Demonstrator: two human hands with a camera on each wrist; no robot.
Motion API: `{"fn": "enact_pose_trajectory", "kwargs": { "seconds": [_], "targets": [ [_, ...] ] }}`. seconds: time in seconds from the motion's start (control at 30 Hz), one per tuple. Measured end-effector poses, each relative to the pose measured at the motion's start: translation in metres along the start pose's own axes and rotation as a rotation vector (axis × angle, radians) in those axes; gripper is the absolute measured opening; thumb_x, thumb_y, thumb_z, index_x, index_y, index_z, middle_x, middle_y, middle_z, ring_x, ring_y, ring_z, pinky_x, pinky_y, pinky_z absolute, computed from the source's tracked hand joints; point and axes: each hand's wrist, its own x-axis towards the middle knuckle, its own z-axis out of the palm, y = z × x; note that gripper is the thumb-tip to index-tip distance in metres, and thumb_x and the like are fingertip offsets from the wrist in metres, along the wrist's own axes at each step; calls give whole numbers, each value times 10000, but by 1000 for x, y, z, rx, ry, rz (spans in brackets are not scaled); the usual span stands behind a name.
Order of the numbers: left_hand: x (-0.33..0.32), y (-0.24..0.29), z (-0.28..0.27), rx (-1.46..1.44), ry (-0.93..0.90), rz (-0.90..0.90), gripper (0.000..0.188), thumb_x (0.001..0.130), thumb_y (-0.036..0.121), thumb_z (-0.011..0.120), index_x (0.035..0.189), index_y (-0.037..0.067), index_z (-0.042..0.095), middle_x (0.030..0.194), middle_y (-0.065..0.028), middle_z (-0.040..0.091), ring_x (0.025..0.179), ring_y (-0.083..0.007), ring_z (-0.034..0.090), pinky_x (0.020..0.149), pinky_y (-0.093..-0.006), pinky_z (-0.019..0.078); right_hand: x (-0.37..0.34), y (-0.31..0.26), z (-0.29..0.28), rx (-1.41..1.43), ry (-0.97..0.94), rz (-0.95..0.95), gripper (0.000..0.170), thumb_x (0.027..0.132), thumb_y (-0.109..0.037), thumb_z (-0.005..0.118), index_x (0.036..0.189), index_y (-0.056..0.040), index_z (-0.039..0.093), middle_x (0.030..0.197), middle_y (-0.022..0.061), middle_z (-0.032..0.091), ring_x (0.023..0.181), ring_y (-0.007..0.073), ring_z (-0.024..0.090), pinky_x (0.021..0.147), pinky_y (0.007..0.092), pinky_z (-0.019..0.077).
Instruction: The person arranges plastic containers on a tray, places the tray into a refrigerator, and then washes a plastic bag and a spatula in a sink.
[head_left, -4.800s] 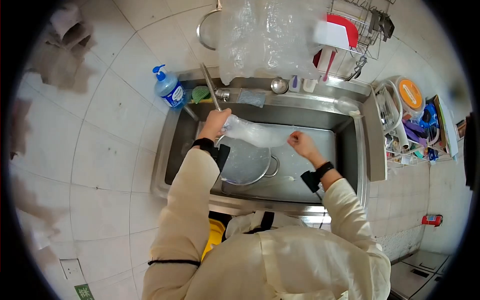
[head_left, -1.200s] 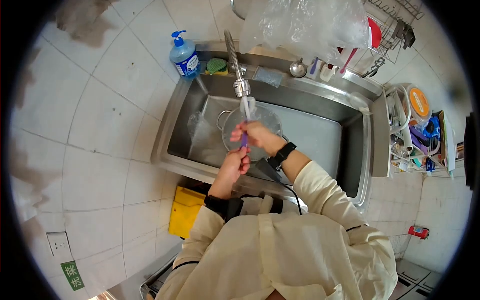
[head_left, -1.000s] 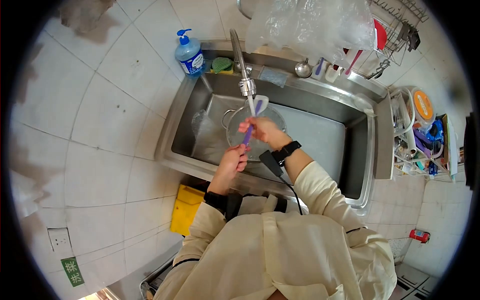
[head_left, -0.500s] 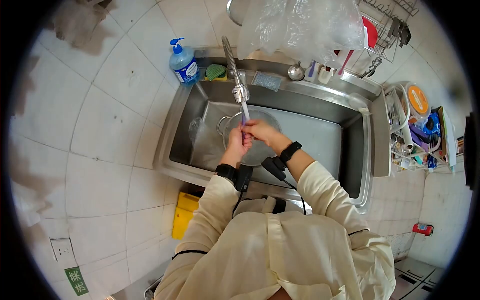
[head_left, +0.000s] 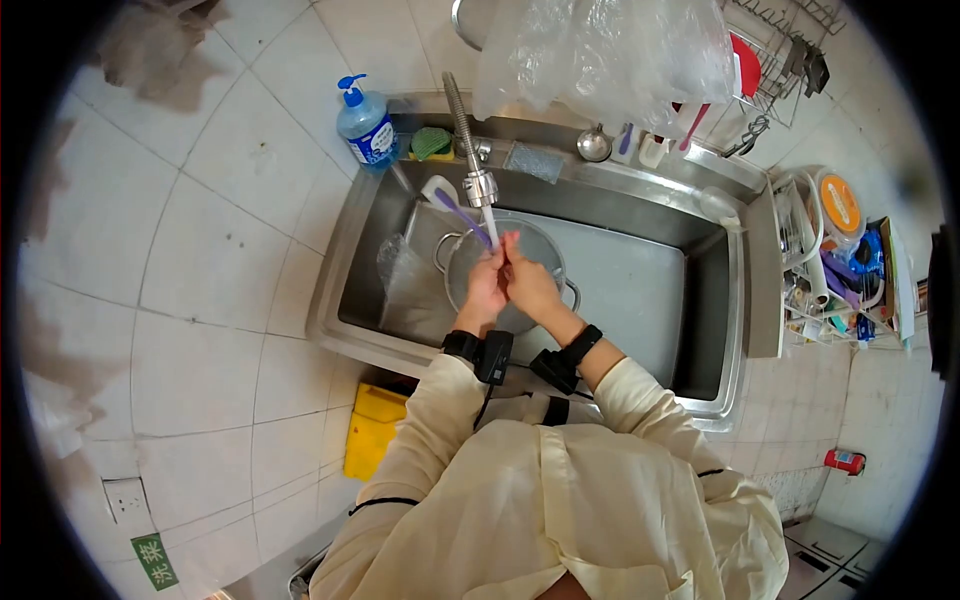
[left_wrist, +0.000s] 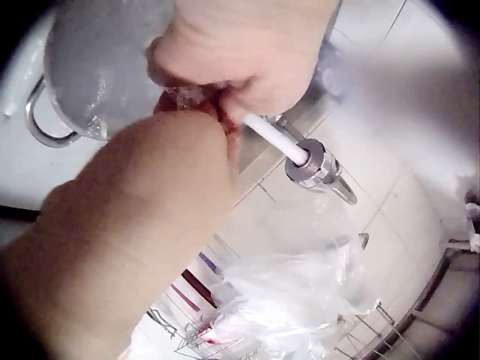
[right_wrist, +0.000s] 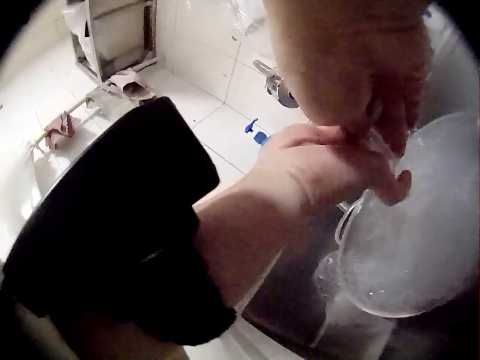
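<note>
A spatula (head_left: 466, 216) with a purple handle and white head sticks out to the upper left from between my two hands. My left hand (head_left: 485, 288) grips its handle end. My right hand (head_left: 533, 288) presses against the left one, a finger pointing up; I cannot tell if it holds the handle too. Water from the faucet (head_left: 481, 188) runs down onto both hands, seen close in the left wrist view. Below them stands a two-handled pot (head_left: 455, 285) full of cloudy water. In the right wrist view the meeting fingers mostly hide each other.
The steel sink (head_left: 720, 300) surrounds the pot. A clear plastic bag (head_left: 393, 258) lies at its left. Along the back ledge are a soap bottle (head_left: 367, 130), a green sponge (head_left: 431, 143) and a ladle (head_left: 594, 145). Plastic sheeting (head_left: 600, 60) hangs behind; a crowded rack (head_left: 850, 250) stands right.
The plastic bag that the hands held is now in the sink. The spatula has swung from upright under the stream to the upper left, and both hands have drawn together.
</note>
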Motion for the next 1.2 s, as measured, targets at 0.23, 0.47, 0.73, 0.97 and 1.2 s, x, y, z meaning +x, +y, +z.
{"fn": "enact_pose_trajectory", "kwargs": {
  "seconds": [0.23, 0.47, 0.73, 0.97, 1.2],
  "targets": [
    [-6, -13, -10, 164, 63, -112, 195, 870, 189, 424, 1004, 54, 469, 1002, -48, 542, 711, -143, 500, 669, -290, 444, 16, 39, -6, 504, -20, 296, 216, 785, -185, 531, 890, -5, 588, 662, 139, 588, 580, 272, 569, 564, 350, 453],
    [-8, -7, 29, 53, 223, 5, 149, 865, 165, 436, 954, 50, 467, 888, -54, 544, 876, -199, 525, 752, -332, 427, 11, 40, -16, 324, -16, 129, 218, 807, -180, 528, 801, 30, 586, 552, 78, 550, 501, 165, 529, 486, 302, 409],
    [10, 22, -7, 68, 107, 259, 226, 869, 202, 433, 1015, 32, 448, 952, -54, 533, 916, -177, 503, 849, -310, 390, -16, 31, -54, 124, 41, -76, 192, 810, -201, 497, 870, -38, 578, 643, 155, 568, 602, 314, 559, 563, 398, 420],
    [0, -15, 27, -148, 134, 110, 193, 861, 117, 435, 1028, 23, 418, 1028, -104, 486, 1018, -225, 453, 876, -424, 372, -19, 58, -52, 140, -173, -189, 220, 817, -214, 476, 983, -84, 540, 694, 146, 580, 634, 314, 568, 606, 396, 429],
    [11, -26, 23, 24, 296, -117, 118, 825, 97, 489, 887, 8, 444, 811, -94, 474, 747, -213, 484, 779, -432, 434, -69, 35, -113, -321, -115, -88, 219, 810, -194, 471, 1013, -152, 540, 749, 138, 583, 627, 322, 562, 565, 417, 439]
  ]
}}
